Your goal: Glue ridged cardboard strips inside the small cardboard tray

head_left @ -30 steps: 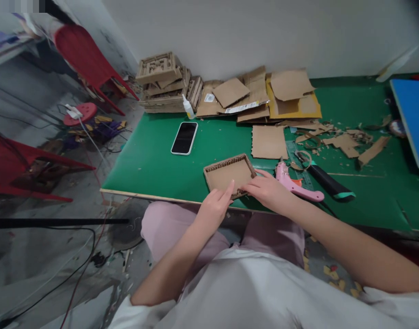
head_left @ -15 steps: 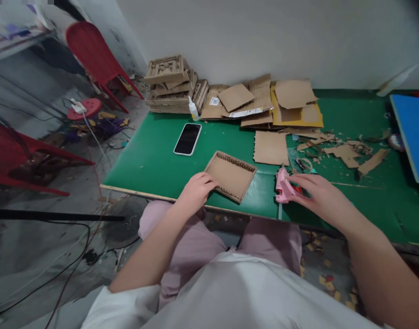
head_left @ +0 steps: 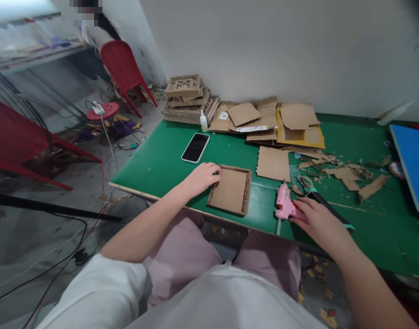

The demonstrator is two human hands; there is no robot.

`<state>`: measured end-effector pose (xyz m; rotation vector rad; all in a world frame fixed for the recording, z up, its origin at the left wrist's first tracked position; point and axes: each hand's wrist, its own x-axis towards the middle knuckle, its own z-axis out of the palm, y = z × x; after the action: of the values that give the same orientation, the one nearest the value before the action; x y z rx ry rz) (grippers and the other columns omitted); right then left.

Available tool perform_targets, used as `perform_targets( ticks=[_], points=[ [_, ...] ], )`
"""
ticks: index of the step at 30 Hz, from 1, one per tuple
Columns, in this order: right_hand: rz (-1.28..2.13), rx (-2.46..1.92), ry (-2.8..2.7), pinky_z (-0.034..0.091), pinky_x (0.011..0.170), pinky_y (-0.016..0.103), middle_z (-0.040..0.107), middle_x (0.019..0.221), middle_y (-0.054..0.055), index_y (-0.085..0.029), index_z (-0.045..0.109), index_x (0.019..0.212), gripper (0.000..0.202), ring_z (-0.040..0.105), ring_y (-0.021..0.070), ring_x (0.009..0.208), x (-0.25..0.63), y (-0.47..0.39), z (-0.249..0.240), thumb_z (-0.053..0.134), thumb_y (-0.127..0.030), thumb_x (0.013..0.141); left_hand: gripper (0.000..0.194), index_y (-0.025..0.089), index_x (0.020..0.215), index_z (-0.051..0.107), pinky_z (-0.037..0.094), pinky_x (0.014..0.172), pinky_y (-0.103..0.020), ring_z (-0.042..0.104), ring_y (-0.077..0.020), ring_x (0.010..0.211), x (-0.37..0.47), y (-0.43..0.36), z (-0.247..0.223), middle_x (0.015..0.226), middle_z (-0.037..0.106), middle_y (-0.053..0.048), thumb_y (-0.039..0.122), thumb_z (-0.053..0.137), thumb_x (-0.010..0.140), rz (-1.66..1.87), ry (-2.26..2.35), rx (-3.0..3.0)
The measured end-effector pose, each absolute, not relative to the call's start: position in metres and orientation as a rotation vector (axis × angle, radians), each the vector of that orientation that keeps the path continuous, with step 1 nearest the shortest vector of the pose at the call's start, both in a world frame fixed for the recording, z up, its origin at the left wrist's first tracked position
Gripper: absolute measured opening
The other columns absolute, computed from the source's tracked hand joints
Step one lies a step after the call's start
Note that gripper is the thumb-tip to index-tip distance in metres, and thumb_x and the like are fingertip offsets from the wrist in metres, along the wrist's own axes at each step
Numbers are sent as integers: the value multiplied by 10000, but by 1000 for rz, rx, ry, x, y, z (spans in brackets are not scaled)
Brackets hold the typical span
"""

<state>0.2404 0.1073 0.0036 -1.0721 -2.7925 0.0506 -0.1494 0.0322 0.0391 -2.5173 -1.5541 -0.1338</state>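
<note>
Wall (head_left: 257, 59): pale grey, standing behind the green surface (head_left: 158, 169) on my feed; off to the left I see a red chair (head_left: 122, 64) and a red stool (head_left: 108, 112) on the floor.
Cardboard tray (head_left: 232, 189): lying near the front edge of the surface, open side up, with corrugated ends showing along its rim.
Left grip (head_left: 201, 177): I have its bent fingertips on the tray's left rim, by the far corner — whether they pinch the rim or only rest on it, I cannot tell.
Pink glue gun (head_left: 284, 202): to the right of the tray and apart from it, nozzle pointing away from me, a glue stick (head_left: 279, 226) poking out of its back end.
Right grip (head_left: 317, 219): clamped on the gun's handle, fingers on one side and thumb on the other.
Black-handled tool (head_left: 331, 210): just beyond my right grip, partly hidden by it.
Cardboard square (head_left: 274, 163): flat beyond the glue gun, ragged along its left side; scraps (head_left: 346, 176) lie scattered to its right.
Phone (head_left: 196, 147): dark screen up, beyond my left grip.
Back row: stacked cardboard frames (head_left: 184, 107), a small white bottle (head_left: 203, 121) and flattened cardboard (head_left: 267, 112) — all near the wall.
</note>
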Motion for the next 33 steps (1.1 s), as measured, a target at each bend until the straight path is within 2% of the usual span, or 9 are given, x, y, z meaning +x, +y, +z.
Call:
perform_targets(
  ticks=[3, 7, 10, 15, 18, 20, 23, 28, 33],
  points=[
    [112, -1098, -2811, 485, 803, 405, 583, 1063, 124, -153, 568, 1033, 343, 578, 262, 926, 239, 104, 9, 495, -393, 799, 193, 184, 875, 642, 391, 787, -332, 504, -197, 990, -149, 41, 32, 1089, 572, -90, 175, 450, 874, -138, -1514, -2512],
    [255, -1117, -2775, 482, 832, 392, 578, 1060, 109, -164, 557, 1020, 313, 573, 246, 955, 240, 98, 17, 494, -376, 798, 233, 185, 871, 650, 407, 768, -318, 532, -181, 937, -143, 61, 28, 1127, 574, -85, 175, 417, 888, -149, -1433, -2536],
    [393, -1175, -2682, 485, 841, 382, 561, 1116, 93, -203, 545, 1051, 320, 571, 240, 994, 243, 93, 23, 503, -395, 799, 273, 209, 983, 636, 429, 764, -305, 548, -170, 927, -140, 75, 37, 1124, 585, -73, 174, 378, 900, -202, -1385, -2548],
    [765, -1176, -2390, 495, 823, 343, 527, 1204, 88, -244, 500, 1134, 362, 561, 227, 1028, 246, 82, 30, 516, -400, 807, 387, 173, 1198, 515, 443, 862, -347, 521, -181, 1035, -135, 64, 62, 1100, 572, -105, 100, 290, 892, -635, -1687, -2208],
    [995, -1269, -2142, 522, 660, 300, 589, 1082, 84, -233, 476, 1148, 397, 610, 183, 796, 245, 74, 24, 527, -407, 794, 426, 167, 1308, 381, 442, 887, -360, 511, -206, 1056, -118, 32, 62, 1142, 547, -116, 229, 410, 887, -695, -1976, -2073],
    [1106, -1302, -1963, 519, 638, 291, 611, 1016, 73, -230, 461, 1143, 420, 609, 173, 757, 243, 69, 16, 550, -413, 775, 450, 179, 1311, 361, 453, 874, -355, 529, -203, 1024, -105, 12, 52, 1147, 552, -105, 263, 444, 877, -729, -2159, -2004],
    [1180, -1308, -1712, 515, 714, 309, 616, 1003, 65, -235, 457, 1116, 464, 606, 186, 851, 240, 62, 6, 616, -417, 720, 470, 167, 1284, 394, 465, 840, -369, 532, -234, 1022, -92, -4, 33, 1119, 569, -116, 304, 502, 848, -720, -2321, -1867],
    [1190, -1429, -1414, 482, 538, 285, 586, 700, -16, -234, 487, 991, 528, 542, 141, 577, 229, 55, 7, 755, -366, 556, 441, 171, 1226, 473, 476, 778, -339, 556, -240, 971, -91, 4, 20, 1053, 600, -109, 341, 542, 825, -667, -2338, -1803],
    [1216, -1268, -1216, 343, 414, 239, 486, 528, -61, -202, 493, 967, 415, 445, 113, 444, 211, 51, 25, 694, -321, 624, 308, 180, 1147, 549, 474, 796, -334, 573, -217, 945, -90, 11, 18, 1014, 629, -91, 266, 496, 856, -718, -2409, -1858]
  ],
)
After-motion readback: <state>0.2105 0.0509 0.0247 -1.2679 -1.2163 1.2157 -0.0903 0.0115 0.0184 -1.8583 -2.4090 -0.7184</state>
